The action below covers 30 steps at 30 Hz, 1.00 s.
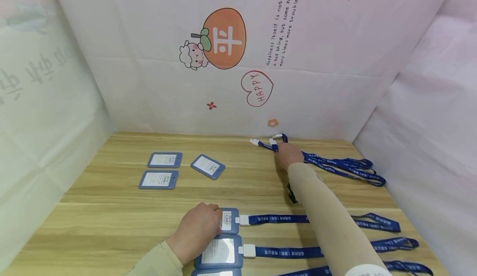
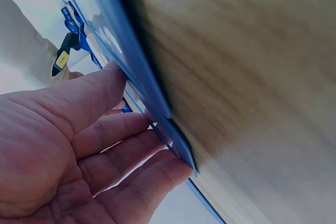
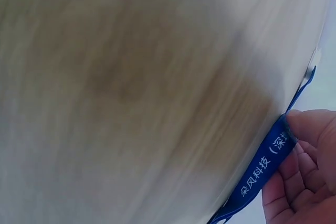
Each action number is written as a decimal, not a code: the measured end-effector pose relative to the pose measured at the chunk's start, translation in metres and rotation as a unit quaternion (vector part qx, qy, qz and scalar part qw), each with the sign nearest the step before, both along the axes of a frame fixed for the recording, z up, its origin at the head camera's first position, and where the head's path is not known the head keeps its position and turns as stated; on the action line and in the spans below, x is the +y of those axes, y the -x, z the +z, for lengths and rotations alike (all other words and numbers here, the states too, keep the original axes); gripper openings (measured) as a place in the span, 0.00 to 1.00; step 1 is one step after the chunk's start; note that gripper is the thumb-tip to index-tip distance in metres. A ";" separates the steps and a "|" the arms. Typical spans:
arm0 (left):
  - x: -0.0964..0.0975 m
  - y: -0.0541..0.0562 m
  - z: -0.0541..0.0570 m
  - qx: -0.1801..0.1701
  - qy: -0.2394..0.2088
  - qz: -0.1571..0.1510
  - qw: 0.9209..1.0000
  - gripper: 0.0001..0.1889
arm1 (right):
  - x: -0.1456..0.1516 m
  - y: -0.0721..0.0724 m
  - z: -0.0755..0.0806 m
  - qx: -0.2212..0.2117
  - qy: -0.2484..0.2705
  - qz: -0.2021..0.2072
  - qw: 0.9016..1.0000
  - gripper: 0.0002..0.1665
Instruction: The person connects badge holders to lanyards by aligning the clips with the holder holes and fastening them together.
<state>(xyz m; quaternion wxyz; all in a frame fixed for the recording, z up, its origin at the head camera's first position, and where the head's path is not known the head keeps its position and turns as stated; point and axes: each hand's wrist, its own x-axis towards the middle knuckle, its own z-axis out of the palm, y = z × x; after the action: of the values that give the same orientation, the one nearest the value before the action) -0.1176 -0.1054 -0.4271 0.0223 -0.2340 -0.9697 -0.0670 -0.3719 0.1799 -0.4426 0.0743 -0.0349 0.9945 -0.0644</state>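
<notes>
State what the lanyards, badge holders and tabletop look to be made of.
Blue lanyards: fabric, probably woven polyester, fairly smooth; the flat straps fold and twist softly.
Blue ID badge holders: probably rigid plastic, smooth and satin, judging by their evenly coloured, round-cornered frames.
Tabletop: wood or wood-look laminate, seemingly low-sheen; streaky grain shows, but not which it is.

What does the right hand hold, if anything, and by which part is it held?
The right hand pinches a blue lanyard by its printed strap, close to the white clips.
</notes>
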 end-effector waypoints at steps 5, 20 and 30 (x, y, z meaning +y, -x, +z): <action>0.001 0.000 0.001 0.000 -0.001 0.001 1.000 0.16 | -0.001 -0.004 0.002 0.016 0.028 0.000 0.999 0.14; 0.002 -0.001 0.000 0.004 0.005 0.000 1.000 0.16 | -0.002 -0.015 0.006 -0.011 0.126 0.004 0.992 0.23; 0.003 -0.001 0.001 0.000 0.009 0.003 1.000 0.17 | 0.000 -0.020 0.000 -0.005 0.135 0.027 0.990 0.15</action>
<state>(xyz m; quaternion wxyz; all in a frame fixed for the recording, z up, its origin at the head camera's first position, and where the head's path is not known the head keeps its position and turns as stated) -0.1163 -0.1022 -0.4258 0.0204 -0.2315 -0.9709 -0.0585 -0.3518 0.1796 -0.4424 0.0755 -0.0714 0.9749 -0.1967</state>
